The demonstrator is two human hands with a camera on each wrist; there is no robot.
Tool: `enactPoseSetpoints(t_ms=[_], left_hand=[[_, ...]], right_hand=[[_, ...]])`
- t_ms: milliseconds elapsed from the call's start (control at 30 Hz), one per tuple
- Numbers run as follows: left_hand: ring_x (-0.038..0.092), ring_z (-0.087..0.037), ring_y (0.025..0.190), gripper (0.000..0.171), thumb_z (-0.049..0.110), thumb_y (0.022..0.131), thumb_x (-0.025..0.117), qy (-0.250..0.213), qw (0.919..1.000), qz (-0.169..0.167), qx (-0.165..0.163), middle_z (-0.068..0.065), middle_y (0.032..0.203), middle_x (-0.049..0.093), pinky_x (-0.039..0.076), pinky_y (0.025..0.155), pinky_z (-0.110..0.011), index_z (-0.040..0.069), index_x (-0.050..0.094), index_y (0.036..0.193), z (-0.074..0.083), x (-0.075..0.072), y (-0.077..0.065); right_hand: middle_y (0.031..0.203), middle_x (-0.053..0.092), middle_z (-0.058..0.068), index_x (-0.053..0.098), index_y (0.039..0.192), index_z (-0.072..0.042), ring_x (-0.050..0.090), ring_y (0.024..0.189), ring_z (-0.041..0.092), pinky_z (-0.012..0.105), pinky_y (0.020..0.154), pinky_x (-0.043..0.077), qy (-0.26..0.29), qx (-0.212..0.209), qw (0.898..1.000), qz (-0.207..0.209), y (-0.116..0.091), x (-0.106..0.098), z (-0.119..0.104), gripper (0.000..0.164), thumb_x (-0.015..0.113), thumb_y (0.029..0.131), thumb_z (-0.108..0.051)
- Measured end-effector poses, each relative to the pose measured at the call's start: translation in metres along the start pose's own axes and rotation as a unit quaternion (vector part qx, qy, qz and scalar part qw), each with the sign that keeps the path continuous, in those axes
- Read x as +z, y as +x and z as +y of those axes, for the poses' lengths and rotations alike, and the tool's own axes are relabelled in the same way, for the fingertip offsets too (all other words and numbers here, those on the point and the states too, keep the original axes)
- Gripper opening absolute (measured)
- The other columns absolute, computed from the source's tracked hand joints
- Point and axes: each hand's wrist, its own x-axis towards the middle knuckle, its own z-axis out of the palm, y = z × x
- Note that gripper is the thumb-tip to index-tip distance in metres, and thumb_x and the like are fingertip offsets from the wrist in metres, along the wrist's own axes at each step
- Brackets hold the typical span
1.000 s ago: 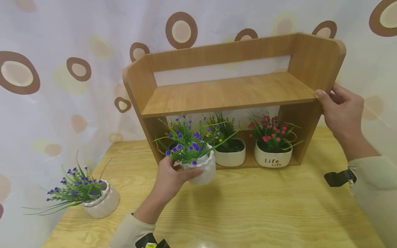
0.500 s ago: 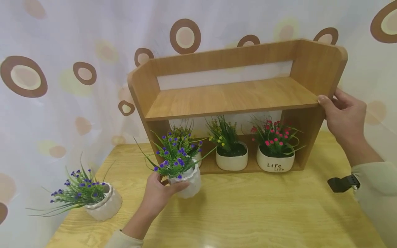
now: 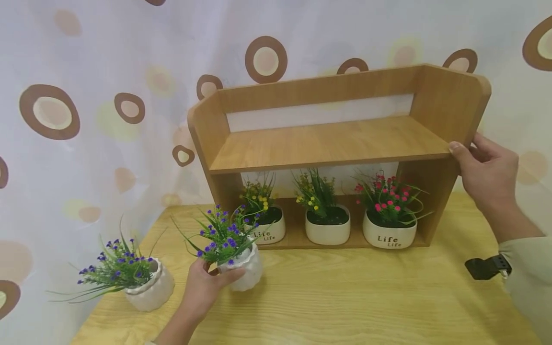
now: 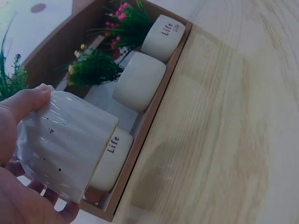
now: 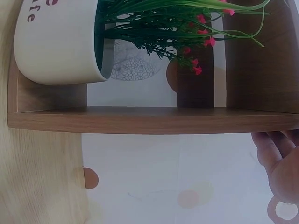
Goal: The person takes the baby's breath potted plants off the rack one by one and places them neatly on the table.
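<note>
Before the left end of the shelf point(image 3: 327, 143), a purple-flowered pot point(image 3: 248, 272) is clasped by the left hand point(image 3: 204, 285), the shelf gripped by the right hand point(image 3: 492, 176) — a carrying step, apparently, with level handling needed next.

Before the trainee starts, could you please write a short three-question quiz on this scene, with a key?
1. What colour are the flowers in the pot that the left grip holds?
A) pink
B) purple
C) yellow
2. True or false: the right grip holds a pot.
3. Fill in the number: ___ cream pots stand on the lower level of the shelf.
Key: 1. B. 2. False; it touches the side of the shelf. 3. Three.
</note>
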Motion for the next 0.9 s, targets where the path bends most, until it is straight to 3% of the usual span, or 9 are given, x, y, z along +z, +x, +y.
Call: enactPoseSetpoints(t_ms=[233, 567, 900], left_hand=[[0.05, -0.027, 0.131, 0.073, 0.017, 0.075, 0.09, 0.015, 0.9998, 0.004, -0.014, -0.004, 0.141, 0.056, 0.042, 0.109, -0.048, 0.014, 0.056, 0.139, -0.01, -0.012, -0.003], [0.044, -0.033, 0.137, 0.076, 0.021, 0.075, 0.09, 0.032, 0.9989, 0.014, -0.032, -0.008, 0.143, 0.054, 0.039, 0.11, -0.053, 0.011, 0.054, 0.141, -0.022, -0.02, -0.007], [0.047, -0.029, 0.133, 0.074, 0.02, 0.076, 0.09, 0.036, 0.9981, 0.028, -0.043, -0.011, 0.141, 0.056, 0.041, 0.109, -0.048, 0.01, 0.054, 0.14, -0.026, -0.03, -0.005]], right_hand=[[0.106, 0.068, -0.015, 0.063, 0.136, -0.013, 0.065, 0.085, -0.008, 0.011, 0.066, 0.052, 0.001, 0.005, 1.0, 0.007, -0.002, -0.001, 0.0, 0.045, 0.072, 0.092, -0.012], [0.125, 0.066, -0.008, 0.06, 0.14, -0.017, 0.063, 0.09, -0.009, 0.009, 0.067, 0.049, -0.051, -0.005, 0.999, 0.002, -0.005, -0.008, 0.005, 0.045, 0.069, 0.095, -0.016], [0.113, 0.069, -0.012, 0.063, 0.137, -0.014, 0.064, 0.085, -0.01, 0.011, 0.066, 0.051, -0.027, -0.016, 1.0, 0.0, -0.002, 0.0, 0.001, 0.044, 0.07, 0.094, -0.013]])
